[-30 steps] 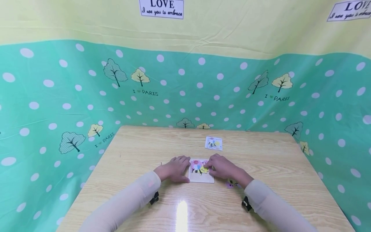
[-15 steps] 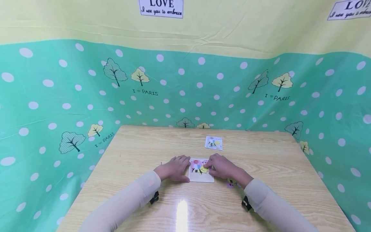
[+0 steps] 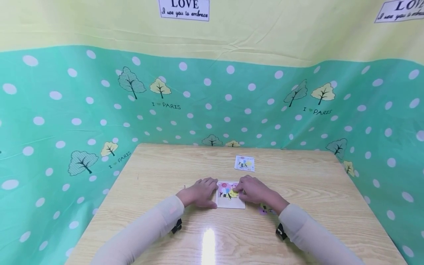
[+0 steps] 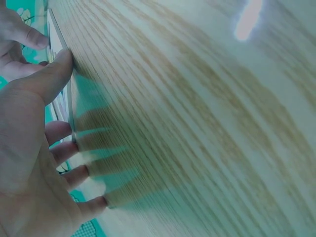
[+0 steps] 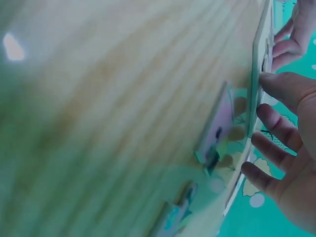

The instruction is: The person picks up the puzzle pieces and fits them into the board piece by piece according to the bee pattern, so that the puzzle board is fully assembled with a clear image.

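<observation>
Grip: left hand (image 3: 198, 194) lies flat with fingers spread on the wooden table (image 3: 159, 173), its thumb tip touching the left edge of the puzzle board (image 3: 229, 202), nothing enclosed; right hand (image 3: 254, 190) rests at the board's right side with relaxed fingers laid over the yellow puzzle piece (image 3: 233, 193), pressing rather than pinching as far as the head view shows. Item: small white square puzzle board, flat on the table near its middle, just in front of the person, between the two hands. Condition: upper half carries a coloured picture of fitted pieces; the lower strip shows bare white, so by appearance the puzzle is partly filled, with the yellow piece being seated and the bottom row left to do. Loose stock: pink puzzle pieces (image 3: 264, 210) lie on the table just beside the right wrist; the right wrist view shows two such pieces (image 5: 216, 129) flat near the board's edge. Reference: a small picture card (image 3: 244, 163) sits beyond the board, apart from it. Surroundings: bare table to left, right and far side gives open room; the near edge lies under the sleeves (image 3: 145, 230); a green dotted cloth (image 3: 66, 110) walls three sides.
</observation>
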